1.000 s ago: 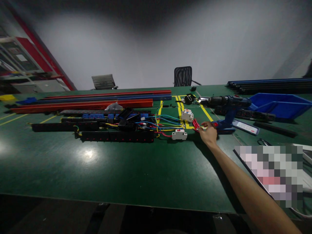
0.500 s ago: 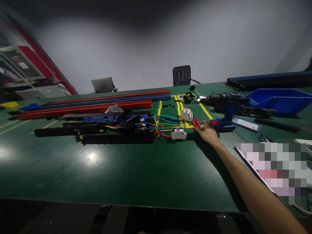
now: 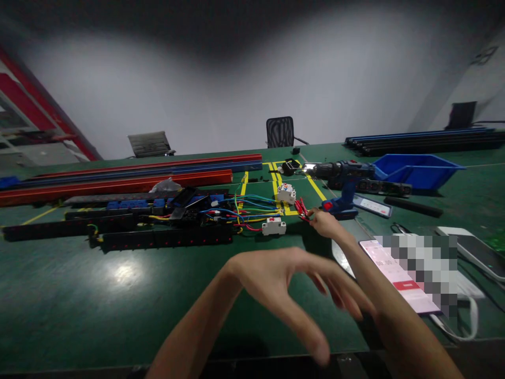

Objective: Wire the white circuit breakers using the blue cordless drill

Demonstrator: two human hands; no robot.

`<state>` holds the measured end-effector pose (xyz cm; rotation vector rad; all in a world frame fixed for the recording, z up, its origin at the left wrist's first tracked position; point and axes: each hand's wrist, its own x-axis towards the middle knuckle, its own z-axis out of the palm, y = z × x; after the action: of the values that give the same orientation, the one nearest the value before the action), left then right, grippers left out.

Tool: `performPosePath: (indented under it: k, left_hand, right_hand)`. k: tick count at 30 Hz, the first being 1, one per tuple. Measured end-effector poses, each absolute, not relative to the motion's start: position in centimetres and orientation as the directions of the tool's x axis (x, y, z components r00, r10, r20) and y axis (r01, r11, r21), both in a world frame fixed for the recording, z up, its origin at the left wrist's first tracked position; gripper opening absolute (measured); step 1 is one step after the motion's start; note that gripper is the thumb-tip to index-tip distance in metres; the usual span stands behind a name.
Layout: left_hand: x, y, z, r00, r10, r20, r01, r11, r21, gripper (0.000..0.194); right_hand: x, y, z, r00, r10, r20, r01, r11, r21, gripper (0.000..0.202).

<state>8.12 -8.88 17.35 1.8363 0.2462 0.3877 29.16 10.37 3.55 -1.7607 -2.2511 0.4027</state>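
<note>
My right hand [image 3: 325, 223] reaches far across the green table [image 3: 98, 295] and pinches a bunch of short red wires [image 3: 302, 208] beside the blue cordless drill [image 3: 343, 181]. My left hand [image 3: 292, 287] hovers open and blurred close to the camera, above the table's near edge, holding nothing. Just left of the red wires lie two white circuit breakers [image 3: 274, 226], joined to a tangle of coloured wires [image 3: 244, 208] and black power strips [image 3: 165, 238].
Long red and blue rails [image 3: 130, 176] lie at the back left. A blue bin [image 3: 414, 171] and dark rails [image 3: 418, 139] sit at the back right. A phone [image 3: 389, 268] and a white device [image 3: 473, 247] lie near my right forearm. Two chairs stand behind the table.
My left hand has come into view in front of me, open and moving. My right hand stays at the red wires and now pinches them. The camera shifted right.
</note>
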Motion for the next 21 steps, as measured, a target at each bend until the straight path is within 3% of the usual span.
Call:
performPosePath:
  k: [2,3,4,6,9,12,21]
  left_hand:
    - [7.0,-5.6,16.3,0.665,0.685,0.299,0.157,-0.519,0.84,0.048]
    - [6.8,-4.3,15.1,0.48,0.779,0.403,0.298,-0.577,0.76,0.043]
    - [6.6,-3.2,13.5,0.332,0.806,0.489,0.441,-0.591,0.675,0.042]
    - [6.6,-1.5,9.8,0.212,0.8,0.561,0.642,-0.547,0.538,0.045]
    - [6.5,-0.1,5.3,0.25,0.787,0.564,0.789,-0.504,0.352,0.053]
    - [6.3,0.5,3.2,0.282,0.789,0.546,0.836,-0.481,0.263,0.058]
    - [6.3,0.8,2.0,0.249,0.808,0.535,0.832,-0.461,0.309,0.057]
  right_hand:
    - [29.4,10.2,4.1,-0.232,0.973,0.011,0.91,0.221,-0.351,0.026]
    - [29.5,10.1,4.4,-0.232,0.973,0.002,0.913,0.219,-0.343,0.024]
    - [29.6,10.0,4.5,-0.237,0.972,-0.005,0.915,0.221,-0.337,0.023]
    - [29.8,9.9,4.8,-0.254,0.967,-0.005,0.912,0.238,-0.334,0.023]
    - [29.8,9.8,4.7,-0.287,0.958,0.011,0.895,0.273,-0.352,0.025]
    - [29.3,9.4,4.4,-0.362,0.932,0.028,0.849,0.342,-0.402,0.027]
    - [26.5,7.9,3.5,-0.561,0.82,0.116,0.669,0.531,-0.52,0.036]
